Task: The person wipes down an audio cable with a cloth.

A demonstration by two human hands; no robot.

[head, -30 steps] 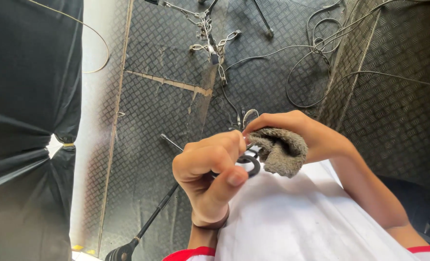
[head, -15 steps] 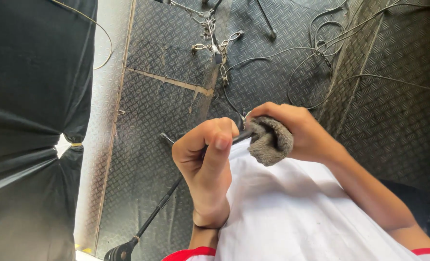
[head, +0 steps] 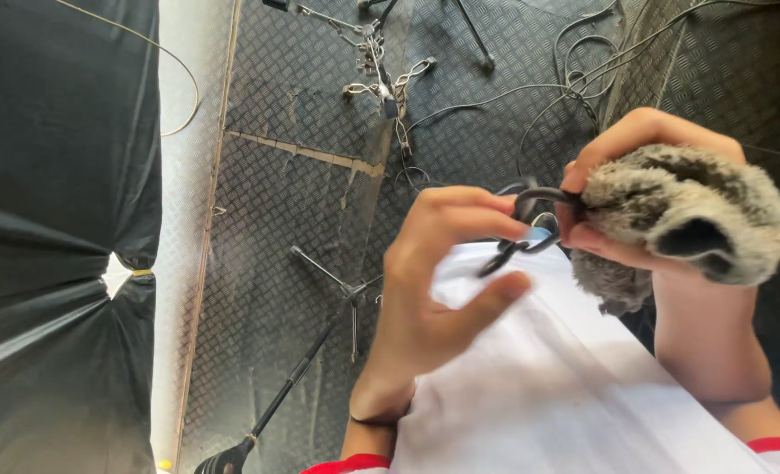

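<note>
R hand (head: 671,254) fingers grip furry grey cover (head: 684,211); L hand (head: 443,281) fingers pinch its black cord (head: 530,230) (looped).

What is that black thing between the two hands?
In the head view, a curled black cable runs between the left hand and the right hand, which holds a furry grey cover.
</note>
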